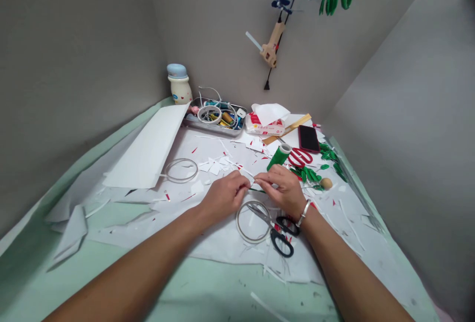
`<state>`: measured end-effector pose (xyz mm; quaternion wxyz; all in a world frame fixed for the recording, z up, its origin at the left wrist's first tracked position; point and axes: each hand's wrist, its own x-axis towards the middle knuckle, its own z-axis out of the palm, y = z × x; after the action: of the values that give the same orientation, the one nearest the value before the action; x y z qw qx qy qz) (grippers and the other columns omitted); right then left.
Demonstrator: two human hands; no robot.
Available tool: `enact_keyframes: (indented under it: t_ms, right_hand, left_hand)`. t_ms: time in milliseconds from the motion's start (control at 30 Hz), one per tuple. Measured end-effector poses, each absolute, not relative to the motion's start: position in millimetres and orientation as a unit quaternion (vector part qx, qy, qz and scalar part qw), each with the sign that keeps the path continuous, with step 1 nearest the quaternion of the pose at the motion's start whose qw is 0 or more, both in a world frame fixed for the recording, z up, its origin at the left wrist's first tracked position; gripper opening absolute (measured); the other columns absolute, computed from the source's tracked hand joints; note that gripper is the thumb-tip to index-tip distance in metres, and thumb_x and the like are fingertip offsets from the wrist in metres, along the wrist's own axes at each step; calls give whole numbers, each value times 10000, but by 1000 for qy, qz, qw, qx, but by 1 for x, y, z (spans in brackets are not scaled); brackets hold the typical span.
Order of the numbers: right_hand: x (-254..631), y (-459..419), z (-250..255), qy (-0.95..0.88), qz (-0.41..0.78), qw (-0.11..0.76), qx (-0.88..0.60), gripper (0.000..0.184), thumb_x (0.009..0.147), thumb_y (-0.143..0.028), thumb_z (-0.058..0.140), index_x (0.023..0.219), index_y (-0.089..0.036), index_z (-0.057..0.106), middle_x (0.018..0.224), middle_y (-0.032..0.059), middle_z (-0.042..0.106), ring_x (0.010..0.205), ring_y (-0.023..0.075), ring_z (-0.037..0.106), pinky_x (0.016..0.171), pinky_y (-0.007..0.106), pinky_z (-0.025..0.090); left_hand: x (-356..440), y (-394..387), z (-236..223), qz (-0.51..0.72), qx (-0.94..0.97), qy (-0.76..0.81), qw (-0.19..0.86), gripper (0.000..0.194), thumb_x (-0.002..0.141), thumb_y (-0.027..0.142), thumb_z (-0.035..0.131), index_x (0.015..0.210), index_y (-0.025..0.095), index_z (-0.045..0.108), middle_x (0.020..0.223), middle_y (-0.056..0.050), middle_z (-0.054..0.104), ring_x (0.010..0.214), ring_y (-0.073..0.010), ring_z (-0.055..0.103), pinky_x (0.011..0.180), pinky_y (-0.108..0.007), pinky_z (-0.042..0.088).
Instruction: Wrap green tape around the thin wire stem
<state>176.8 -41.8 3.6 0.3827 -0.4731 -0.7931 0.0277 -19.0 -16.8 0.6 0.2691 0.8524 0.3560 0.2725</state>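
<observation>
My left hand (227, 192) and my right hand (285, 189) meet above the paper-covered table, fingertips pinched and nearly touching. Whatever is between them is too small to make out. A thin dark green strip (257, 191) shows just below the fingertips. Behind my right hand a spool of green thread (277, 158) leans to the right. Under the hands lie a ring-shaped roll of tape (239, 228) and scissors with black handles (282, 243), their blades across the ring. Green leaf-like pieces (307, 174) and a small wooden ball (326, 183) are right of my right hand.
At the back stand a bottle (180, 87), a metal tray (230, 130) of tape and spools, and a tissue pack (264, 125). Red-handled scissors (300, 158) and a phone (308, 139) lie right. White card (148, 151) is left; a glue gun (272, 47) hangs above. Paper scraps are scattered around.
</observation>
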Motion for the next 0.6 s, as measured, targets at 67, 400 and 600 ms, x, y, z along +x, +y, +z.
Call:
enact_keyframes:
  t_ms: [67,400,600]
  right_hand:
    - [179,-39,2,-778,79,401,-477,196,883,-298,555,855,-201,724,657,20,562,668,142,507,638,265,395]
    - [171,-39,-6,-807,108,351,-463,162,868,-237,559,840,-200,715,668,18,617,653,135,532,641,251,414]
    - [162,-45,1,-846,-22,310,-433,198,886,-292,539,903,-217,721,672,34,586,657,149,484,647,289,358]
  left_hand:
    - [-19,-17,2,269,855,318,309,173,834,171,457,854,188,628,836,-26,573,778,-149,536,725,-261,405]
    - [-18,-6,2,386,675,404,481,190,822,330,533,882,161,596,790,-14,600,692,-128,522,637,-244,406]
    - [-19,-6,-2,389,726,469,319,137,819,247,491,837,182,610,833,-27,603,731,-149,532,672,-269,408]
